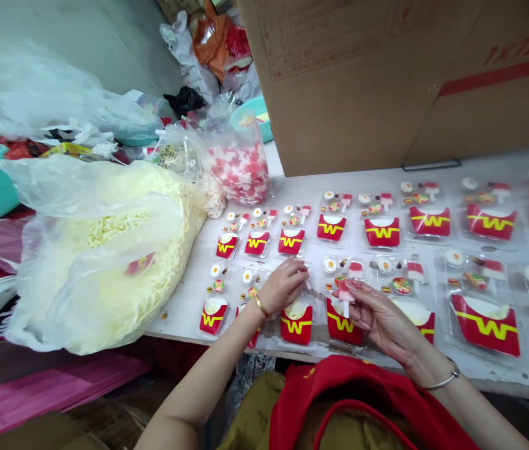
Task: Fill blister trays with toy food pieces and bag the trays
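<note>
My right hand (379, 315) pinches a small pink toy popsicle (346, 292) with a white stick. It holds the popsicle above a clear blister tray with a red toy fries box (343, 324) marked with a yellow W. To the left, my left hand (287, 284) is closed over the top of another tray, which has a red fries box (296, 325) in its lower part. Its fingertips are bent down into the small compartments, and what they hold is hidden. Beside my right hand, a tray holds a toy fried egg (385, 265) and a toy pizza (401, 286).
Two rows of similar filled trays line the white table (184, 300). A large clear bag (161, 300) of pale yellow toy fries lies at left. Behind it stands a bag of pink-and-white pieces (240, 172). A big cardboard box (362, 94) stands at the back.
</note>
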The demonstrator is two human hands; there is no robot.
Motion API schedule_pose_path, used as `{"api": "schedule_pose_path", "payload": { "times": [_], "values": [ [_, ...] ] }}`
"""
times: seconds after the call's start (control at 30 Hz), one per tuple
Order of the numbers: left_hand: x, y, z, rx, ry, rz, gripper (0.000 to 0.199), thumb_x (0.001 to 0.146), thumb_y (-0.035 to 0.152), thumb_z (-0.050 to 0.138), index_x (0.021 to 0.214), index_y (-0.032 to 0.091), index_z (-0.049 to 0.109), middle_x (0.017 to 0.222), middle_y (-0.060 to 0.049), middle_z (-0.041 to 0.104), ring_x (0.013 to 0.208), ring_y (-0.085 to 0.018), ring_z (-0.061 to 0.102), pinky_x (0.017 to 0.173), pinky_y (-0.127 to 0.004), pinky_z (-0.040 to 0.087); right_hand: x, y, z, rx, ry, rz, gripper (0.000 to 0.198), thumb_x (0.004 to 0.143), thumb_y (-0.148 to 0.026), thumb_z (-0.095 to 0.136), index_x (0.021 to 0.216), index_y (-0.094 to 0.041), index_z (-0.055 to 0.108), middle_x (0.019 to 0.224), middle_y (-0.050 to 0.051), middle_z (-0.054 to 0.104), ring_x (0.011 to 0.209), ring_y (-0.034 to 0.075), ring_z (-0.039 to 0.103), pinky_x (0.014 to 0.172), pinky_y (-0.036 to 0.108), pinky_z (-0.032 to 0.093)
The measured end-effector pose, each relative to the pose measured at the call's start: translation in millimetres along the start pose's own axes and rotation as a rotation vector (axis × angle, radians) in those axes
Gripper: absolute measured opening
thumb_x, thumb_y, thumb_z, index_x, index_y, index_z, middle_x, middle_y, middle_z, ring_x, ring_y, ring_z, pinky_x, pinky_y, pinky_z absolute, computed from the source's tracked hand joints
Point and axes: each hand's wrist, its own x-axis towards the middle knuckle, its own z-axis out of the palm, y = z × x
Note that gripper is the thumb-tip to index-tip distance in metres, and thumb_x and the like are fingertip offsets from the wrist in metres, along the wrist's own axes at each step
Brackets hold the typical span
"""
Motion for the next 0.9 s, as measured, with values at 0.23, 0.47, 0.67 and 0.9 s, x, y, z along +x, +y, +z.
{"api": "schedule_pose_path", "payload": {
  "times": [0.23, 0.47, 0.67, 0.9],
  "values": [
    [-14, 15, -8, 0.211, -0.065, -0.013, 0.03, 0.083, 0.017, 0.048, 0.109, 0.023, 0.061, 0.118, -0.008, 0.063, 0.12, -0.026, 0.046, 0.109, -0.049, 0.018, 4, 3, 10, 0.036, -0.023, -0.017, 0.018, 0.079, -0.024, 0.069, 0.093, -0.02, 0.059, 0.076, -0.002, 0.06, 0.057, 0.006, 0.052, 0.044, 0.014, 0.037],
    [-16, 27, -4, 0.258, 0.067, -0.095, 0.025, 0.09, 0.023, 0.046, 0.112, 0.023, 0.059, 0.122, -0.006, 0.062, 0.119, -0.025, 0.047, 0.102, -0.047, 0.026, 11, 12, 15, -0.024, -0.042, -0.038, 0.026, 0.076, -0.029, 0.073, 0.093, -0.021, 0.055, 0.076, -0.002, 0.06, 0.058, 0.008, 0.054, 0.045, 0.016, 0.037],
    [-28, 60, 0, 0.208, 0.097, -0.049, 0.049, 0.087, 0.042, 0.054, 0.13, 0.02, 0.046, 0.106, -0.008, 0.064, 0.096, -0.021, 0.056, 0.081, -0.036, 0.039, 13, 17, 35, -0.242, -0.062, -0.078, 0.028, 0.079, -0.042, 0.068, 0.09, -0.02, 0.054, 0.064, -0.004, 0.055, 0.048, 0.006, 0.045, 0.041, 0.017, 0.028],
    [-57, 56, -10, 0.302, 0.347, -0.092, 0.028, 0.09, 0.02, 0.049, 0.117, 0.022, 0.057, 0.096, -0.004, 0.068, 0.088, -0.015, 0.058, 0.081, -0.034, 0.036, 27, 35, 42, -0.513, -0.135, -0.042, 0.036, 0.079, -0.055, 0.061, 0.083, -0.019, 0.058, 0.055, -0.004, 0.052, 0.046, 0.008, 0.041, 0.043, 0.021, 0.025]
  ]
}}
